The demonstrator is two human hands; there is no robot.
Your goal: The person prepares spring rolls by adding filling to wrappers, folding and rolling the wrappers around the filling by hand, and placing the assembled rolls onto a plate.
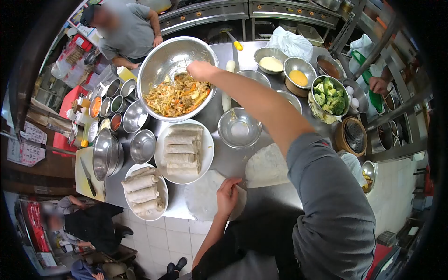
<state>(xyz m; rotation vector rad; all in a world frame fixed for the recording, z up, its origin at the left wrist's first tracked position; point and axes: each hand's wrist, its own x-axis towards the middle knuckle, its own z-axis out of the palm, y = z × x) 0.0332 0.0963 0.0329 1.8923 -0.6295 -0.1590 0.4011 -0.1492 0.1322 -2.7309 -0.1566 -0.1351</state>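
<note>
My right hand reaches into a large steel bowl, its fingers closed over a shredded noodle-and-vegetable filling. What those fingers grip is hidden. Near the table's front edge, my left hand has its fingers curled together over a thin, pale wrapper sheet. Whether they pinch the sheet cannot be seen. Another wrapper sheet lies flat to the right, partly under my right arm. Left of my left hand, a round white plate and an oval white plate hold several rolled wrappers.
An empty steel bowl stands mid-table. Broccoli, yellow liquid and eggs sit in bowls at right. A knife lies on a cutting board at left. A co-worker stands across the table.
</note>
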